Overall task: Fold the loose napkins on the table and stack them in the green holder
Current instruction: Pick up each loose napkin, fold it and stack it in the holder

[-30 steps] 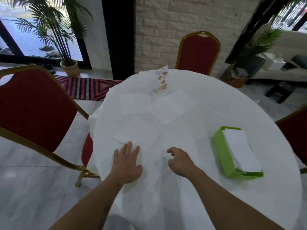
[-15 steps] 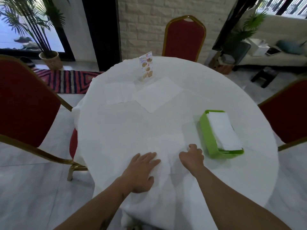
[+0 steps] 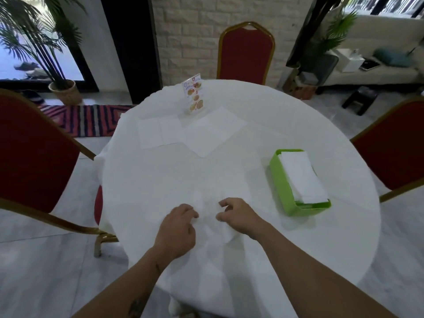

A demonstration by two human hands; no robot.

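A round table (image 3: 241,171) draped in a white cloth is seen from above, with both bare hands placed at its near edge. The left hand (image 3: 177,228) is rested knuckles-up on the cloth, its fingers (image 3: 191,213) curled inward and drawn together; whether paper is pinched under them cannot be told. The right hand (image 3: 238,216) is set just beside it, its fingers (image 3: 223,204) bent and parted, thumb and forefinger held apart. Between and just beyond the two sets of fingertips a white napkin (image 3: 207,208) is lain rumpled on the cloth, its outline hard to separate from the fabric; contact with either hand cannot be confirmed. Well beyond the fingers, toward the far side, two flat loose napkins are recorded: a left napkin (image 3: 158,133) and a larger napkin (image 3: 213,134), edges touching or overlapping. Just past these a menu card (image 3: 193,95) is stood upright. To the right of the right hand's fingers, apart from them, the green holder (image 3: 283,187) is placed, with a stack of folded napkins (image 3: 301,175) held inside. Red chairs (image 3: 246,53) are ranged around the table.
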